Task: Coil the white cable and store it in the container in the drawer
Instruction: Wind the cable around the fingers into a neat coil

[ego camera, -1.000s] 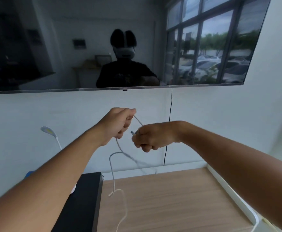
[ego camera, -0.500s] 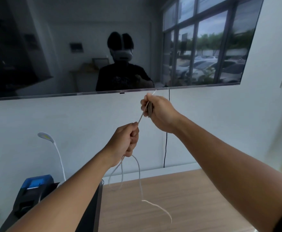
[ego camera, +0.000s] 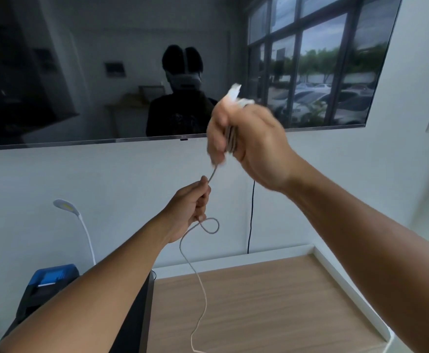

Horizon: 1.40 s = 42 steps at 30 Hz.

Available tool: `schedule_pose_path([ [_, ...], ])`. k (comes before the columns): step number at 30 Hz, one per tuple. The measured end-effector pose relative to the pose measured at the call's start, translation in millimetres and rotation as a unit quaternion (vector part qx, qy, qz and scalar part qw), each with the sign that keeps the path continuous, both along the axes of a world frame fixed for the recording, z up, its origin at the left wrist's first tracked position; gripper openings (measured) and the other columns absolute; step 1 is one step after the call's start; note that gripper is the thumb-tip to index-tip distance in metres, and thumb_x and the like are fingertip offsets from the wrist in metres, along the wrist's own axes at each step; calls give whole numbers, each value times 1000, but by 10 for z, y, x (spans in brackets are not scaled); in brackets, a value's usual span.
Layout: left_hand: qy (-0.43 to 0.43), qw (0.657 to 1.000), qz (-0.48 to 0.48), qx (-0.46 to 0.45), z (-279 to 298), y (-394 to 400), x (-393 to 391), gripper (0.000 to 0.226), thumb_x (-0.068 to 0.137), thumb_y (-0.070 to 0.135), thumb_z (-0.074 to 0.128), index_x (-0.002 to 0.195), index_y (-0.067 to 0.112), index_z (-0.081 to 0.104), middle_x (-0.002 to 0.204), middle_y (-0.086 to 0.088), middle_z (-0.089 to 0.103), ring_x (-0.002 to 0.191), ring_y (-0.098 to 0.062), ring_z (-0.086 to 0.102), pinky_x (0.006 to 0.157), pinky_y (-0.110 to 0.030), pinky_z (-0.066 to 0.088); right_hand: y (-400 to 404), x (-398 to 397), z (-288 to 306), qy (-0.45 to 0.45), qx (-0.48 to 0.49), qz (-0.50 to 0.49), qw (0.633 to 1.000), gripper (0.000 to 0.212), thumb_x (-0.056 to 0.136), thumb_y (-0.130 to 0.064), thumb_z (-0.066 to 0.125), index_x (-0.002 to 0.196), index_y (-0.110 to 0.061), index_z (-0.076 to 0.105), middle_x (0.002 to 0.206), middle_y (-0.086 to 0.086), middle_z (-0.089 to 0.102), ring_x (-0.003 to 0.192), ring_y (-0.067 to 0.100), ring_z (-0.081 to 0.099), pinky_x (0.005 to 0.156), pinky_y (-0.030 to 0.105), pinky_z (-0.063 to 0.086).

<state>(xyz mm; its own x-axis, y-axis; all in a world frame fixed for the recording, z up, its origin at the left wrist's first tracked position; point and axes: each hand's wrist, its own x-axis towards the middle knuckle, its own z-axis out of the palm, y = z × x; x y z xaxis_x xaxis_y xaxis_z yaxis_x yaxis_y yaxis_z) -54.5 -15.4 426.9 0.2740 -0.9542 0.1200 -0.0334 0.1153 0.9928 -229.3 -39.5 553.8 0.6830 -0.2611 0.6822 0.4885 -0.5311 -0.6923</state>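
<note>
The white cable [ego camera: 200,281] runs between both my hands in mid-air. My right hand [ego camera: 249,141] is raised high in front of the wall screen, blurred, and closed around several gathered strands, with a white cable end sticking out above the fist. My left hand [ego camera: 190,210] is lower and to the left, closed on the cable, which stretches taut up to the right hand. Below the left hand the cable makes a small loop and hangs down to the wooden top [ego camera: 272,309]. No drawer or container is in view.
A large dark wall screen [ego camera: 106,72] hangs ahead, with a black cord [ego camera: 251,217] dropping from it. At the left stand a white gooseneck lamp [ego camera: 81,225], a blue and black device [ego camera: 45,284] and a black box [ego camera: 137,314]. A white raised edge [ego camera: 348,289] borders the wooden top.
My right hand has risen further up and to the right with the gathered strands. My left hand stays lower, and the hanging cable has formed a small loop below it.
</note>
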Motion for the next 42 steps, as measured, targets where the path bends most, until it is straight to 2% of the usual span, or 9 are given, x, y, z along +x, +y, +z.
schedule_pose_path([
  [3,-3,999,32,-32,167,-50,53,32,98,28,59,67,21,55,59,1,45,48,-9,43,46,-21,39,111,35,-314,218,-123,1,968,50,106,-23,41,62,-1,43,56,8,36,50,17,35,51,24,35],
  [6,-59,997,54,-8,345,-31,232,41,97,43,61,63,22,55,54,8,38,47,-10,33,47,-24,31,-91,53,-670,458,-202,-102,860,34,106,-33,44,76,-21,56,70,-9,57,67,11,53,64,23,43],
  [10,-261,962,61,48,308,21,297,45,96,50,56,59,24,56,49,17,39,45,-4,36,58,-29,34,-726,128,-786,506,-181,-240,808,24,109,-27,40,99,-15,60,95,2,63,88,22,57,71,28,45],
  [19,-235,969,54,-43,437,-65,-13,41,102,38,51,70,15,59,48,15,42,44,-5,36,46,-15,31,-1170,412,-443,197,211,-115,951,15,95,-25,44,86,-15,52,80,2,58,66,14,50,62,29,37],
  [25,-169,985,38,-12,438,-134,18,43,103,42,49,65,20,52,51,11,36,46,-12,24,46,-23,24,-1063,446,-7,-119,488,13,865,36,113,-20,31,85,-11,51,83,13,67,68,24,66,67,34,57],
  [30,-131,989,63,12,653,-169,148,40,99,45,53,68,22,44,56,10,30,47,-12,20,45,-24,21,-805,269,131,138,253,117,950,29,106,-21,36,81,-19,51,53,-10,43,39,5,31,37,18,22],
  [35,-264,962,73,-5,1162,-138,154,38,96,42,53,65,20,55,53,10,40,45,-8,32,40,-22,28,-671,307,-70,450,-95,-43,887,34,110,-31,41,92,-10,60,62,-3,56,50,13,33,48,21,29],
  [39,-318,944,84,-22,1260,-79,60,35,91,37,50,60,22,49,45,16,35,39,-7,27,38,-22,25,-840,315,-129,500,-170,-184,829,36,102,-42,55,104,-7,62,84,0,56,73,17,48,70,29,43],
  [42,-317,941,103,-48,1285,-33,29,36,94,36,49,62,20,47,45,15,34,39,-7,27,38,-23,25,-960,282,-131,428,-90,-195,878,40,93,-34,70,118,-9,50,95,4,55,86,19,53,81,31,47],
])
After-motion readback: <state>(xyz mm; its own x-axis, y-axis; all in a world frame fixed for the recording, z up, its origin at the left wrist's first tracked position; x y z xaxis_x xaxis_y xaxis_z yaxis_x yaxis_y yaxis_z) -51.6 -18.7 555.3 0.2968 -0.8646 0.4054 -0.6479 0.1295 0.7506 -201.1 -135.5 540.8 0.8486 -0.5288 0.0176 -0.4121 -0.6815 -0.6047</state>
